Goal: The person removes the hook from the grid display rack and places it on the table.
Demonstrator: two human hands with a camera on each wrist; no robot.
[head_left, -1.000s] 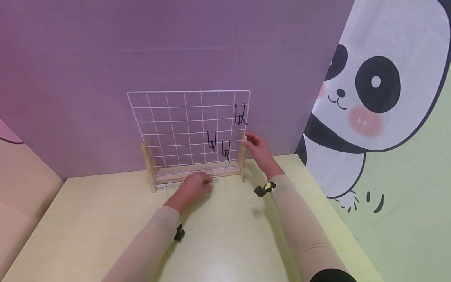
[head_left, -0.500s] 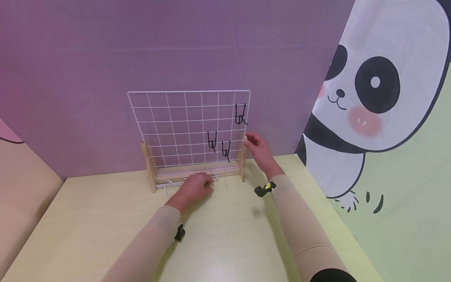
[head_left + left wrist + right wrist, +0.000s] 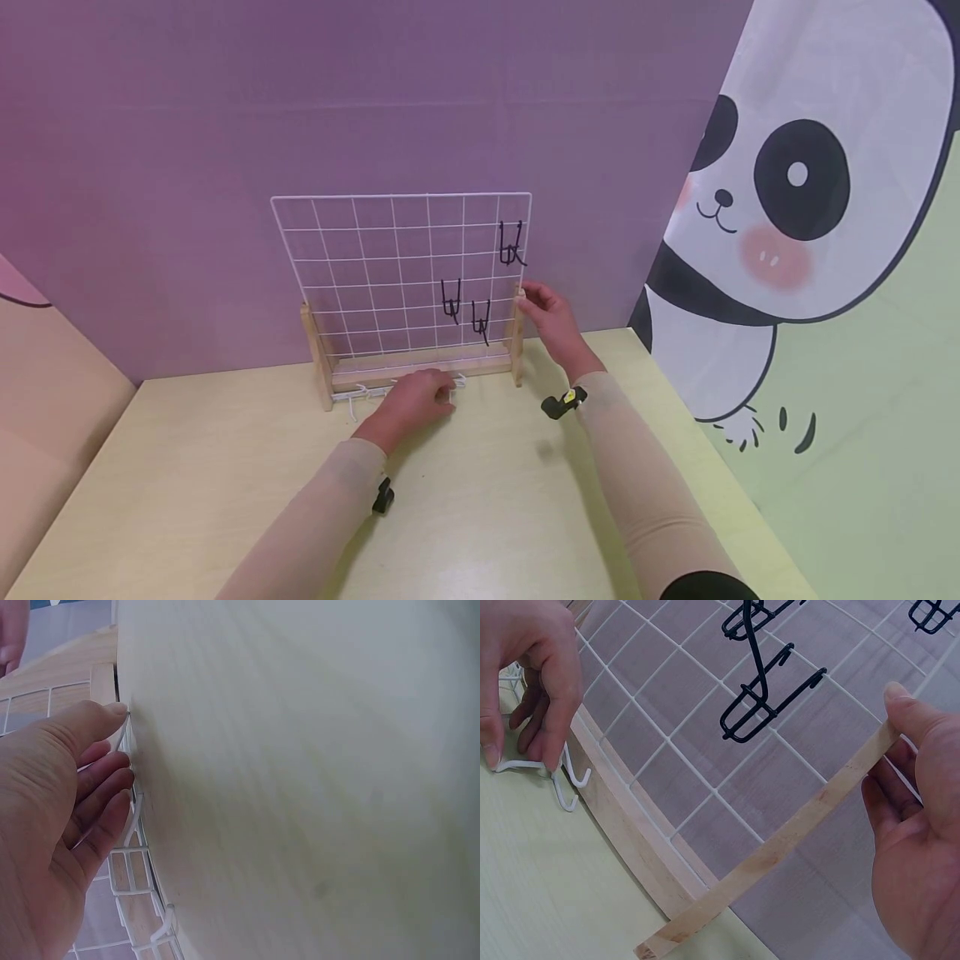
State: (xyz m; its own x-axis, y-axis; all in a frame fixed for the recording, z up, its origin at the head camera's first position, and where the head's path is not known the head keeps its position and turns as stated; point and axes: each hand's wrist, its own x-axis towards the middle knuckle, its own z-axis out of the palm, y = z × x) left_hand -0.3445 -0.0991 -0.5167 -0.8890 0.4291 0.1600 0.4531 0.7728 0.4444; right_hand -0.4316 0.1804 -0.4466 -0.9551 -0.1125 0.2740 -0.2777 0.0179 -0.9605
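A white wire grid panel stands in a wooden stand near the back of the table. At the foot of it, my left hand pinches a white wire hook between thumb and fingers; its two bent prongs point toward the stand's right end. My right hand grips the top of the right wooden upright, thumb on the near side. Several more white wire hooks lie along the stand's base beside the left hand. Three black wire hooks hang on the grid's right half.
The light wooden table extends in front of the stand. Behind it rises a purple backdrop, and a panda picture covers the wall at the right. The table's right edge lies beyond the right arm.
My left hand has shifted very slightly toward me with the white wire hook. The right hand keeps its place on the upright; the grid and black hooks look the same.
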